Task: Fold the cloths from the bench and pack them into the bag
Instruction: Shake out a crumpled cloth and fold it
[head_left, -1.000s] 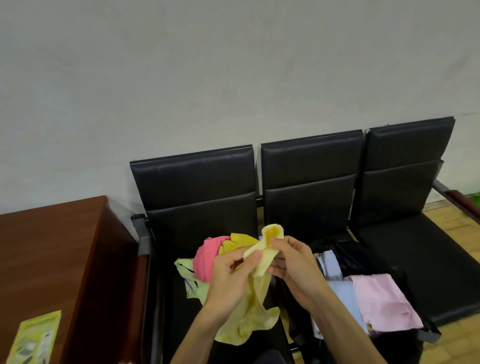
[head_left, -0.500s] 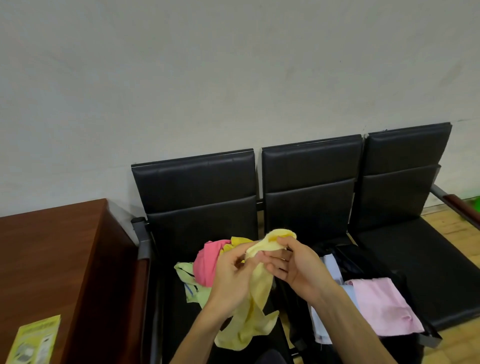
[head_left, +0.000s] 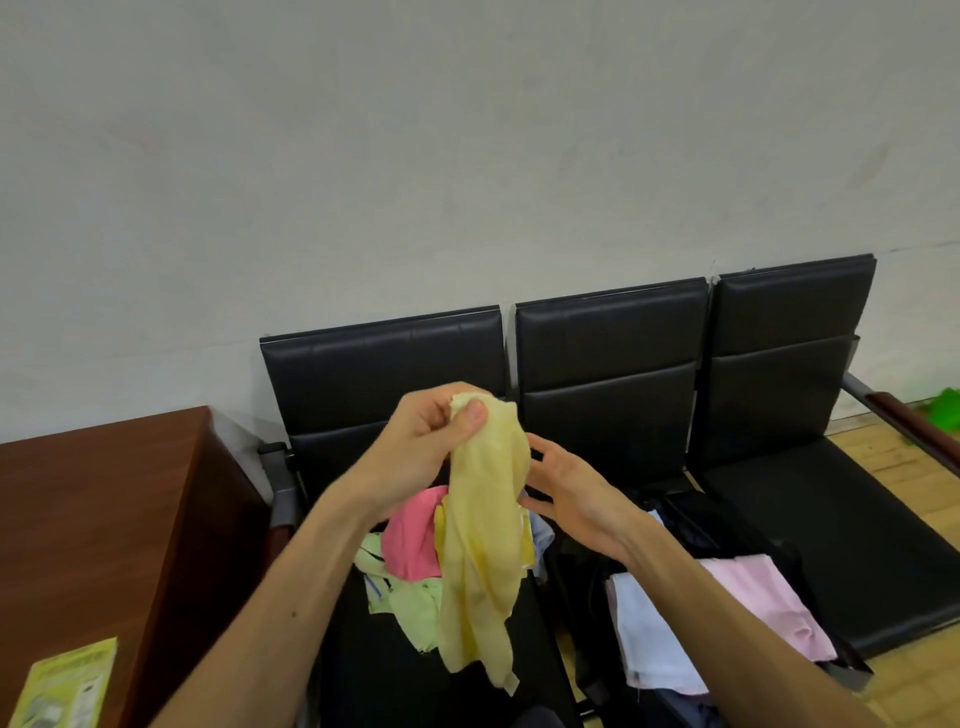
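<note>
The left hand (head_left: 421, 447) rose toward the middle of the frame, lifting the pale yellow cloth (head_left: 483, 540) by its top corner so that it hung down long. The right hand (head_left: 566, 493) let go of that corner, dropped lower right and opened its fingers beside the cloth's edge.

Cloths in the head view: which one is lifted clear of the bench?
The pale yellow cloth, pinched at its top by the left hand and hanging down. The bright pink cloth and light green cloth lie heaped on the seat.
</note>
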